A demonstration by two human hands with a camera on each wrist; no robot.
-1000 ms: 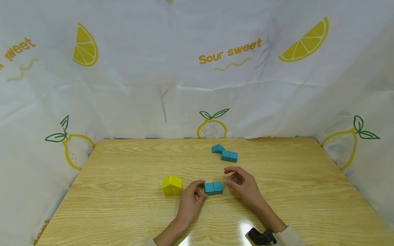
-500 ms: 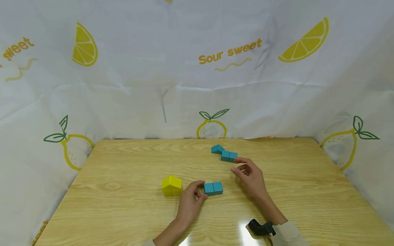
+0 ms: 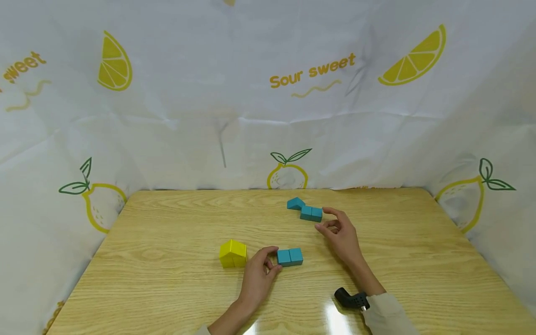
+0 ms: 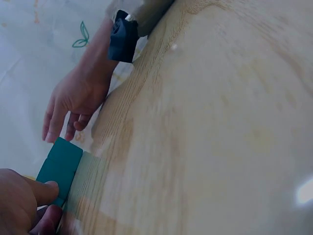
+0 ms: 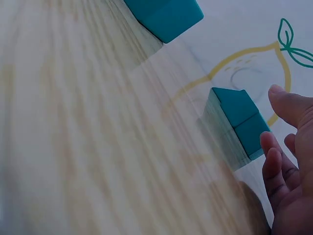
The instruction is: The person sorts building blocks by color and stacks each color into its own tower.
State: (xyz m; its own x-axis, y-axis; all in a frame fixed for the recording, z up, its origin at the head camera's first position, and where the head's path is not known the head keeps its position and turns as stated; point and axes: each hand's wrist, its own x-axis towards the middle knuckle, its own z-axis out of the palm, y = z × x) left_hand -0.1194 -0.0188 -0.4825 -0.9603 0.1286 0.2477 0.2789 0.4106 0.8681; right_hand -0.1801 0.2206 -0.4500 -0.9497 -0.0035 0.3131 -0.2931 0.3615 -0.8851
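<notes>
Two blue blocks (image 3: 290,257) sit side by side on the table in front of me. My left hand (image 3: 256,274) has its thumb and index finger on the front and back of the left one of this pair. The left wrist view shows the thumb (image 4: 46,192) pressed to a blue block (image 4: 59,164). Farther off, a second blue pair (image 3: 311,214) lies beside a blue roof-shaped block (image 3: 296,203). My right hand (image 3: 341,235) is at that pair's right end, index and thumb spread. In the right wrist view its fingers (image 5: 274,161) come right up to the blocks (image 5: 244,120).
A small yellow house shape of several blocks (image 3: 233,253) stands left of my left hand. White cloth (image 3: 188,139) with lemon prints hangs behind the wooden table (image 3: 167,288) and along its sides. A black strap-on device (image 3: 351,298) is on the right wrist.
My right hand has moved from beside the near blue pair to the right end of the far pair. The left hand stays at the near pair.
</notes>
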